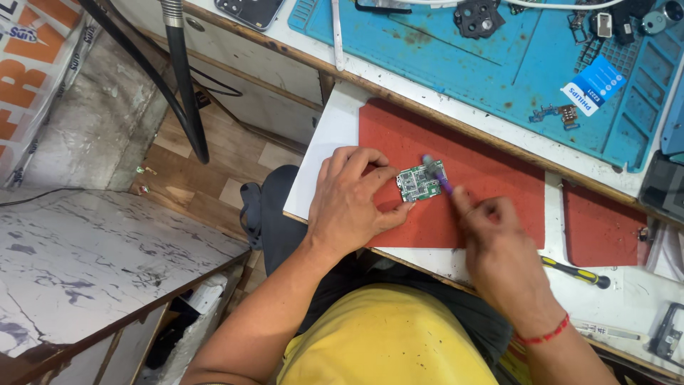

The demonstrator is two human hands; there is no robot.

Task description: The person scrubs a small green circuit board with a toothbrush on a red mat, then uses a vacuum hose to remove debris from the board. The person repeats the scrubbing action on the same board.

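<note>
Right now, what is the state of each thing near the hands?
circuit board: flat on red mat, bare.
left hand: pins the board's edge.
right hand: grips the purple brush.
purple brush: tilted, bristles on board.
red mat: flat on white shelf.
yellow screwdriver: lying unused.

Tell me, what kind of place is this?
Probably an electronics repair bench. The left hand steadies a small green circuit board on a red mat, and loose parts lie on a blue work mat.

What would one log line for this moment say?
left hand: pins small green circuit board | right hand: holds purple brush on board | surface: red rectangular mat
</note>
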